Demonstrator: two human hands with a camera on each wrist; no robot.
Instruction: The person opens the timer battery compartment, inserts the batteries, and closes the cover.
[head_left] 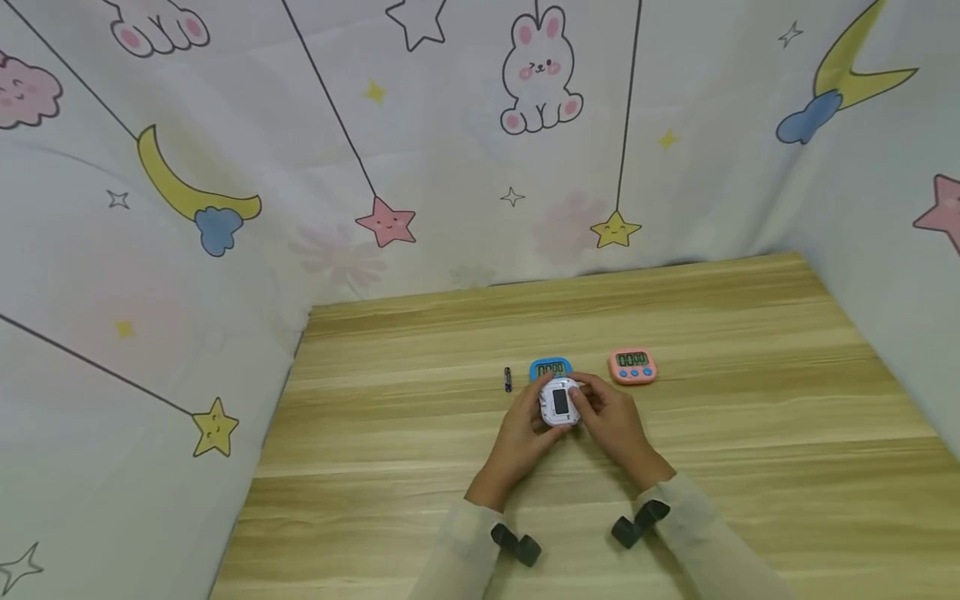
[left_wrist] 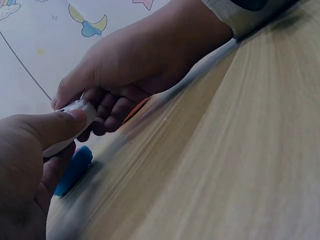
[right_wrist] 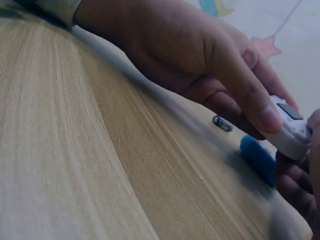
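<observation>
On my head feed I have the white device [head_left: 559, 403] directly between the two hands, which come together on it from either side. The left hand [head_left: 519, 433] grips its left side, fingers around the upper edge and thumb at the lower one; the right hand [head_left: 617, 425] pinches its right side, thumb laid on the upward face beside a dark panel [right_wrist: 290, 111]. From both wrist cameras I can see the device is held up off the wooden table [head_left: 375, 433], tilted, with both hands touching it. Just beyond it, partly covered from my head view by the device and the fingers, sits a blue timer [head_left: 551, 364]. A small battery [head_left: 507, 380] lies near that timer on the left-hand side, and a pink timer [head_left: 632, 367] rests past the right hand, apart from both hands.
</observation>
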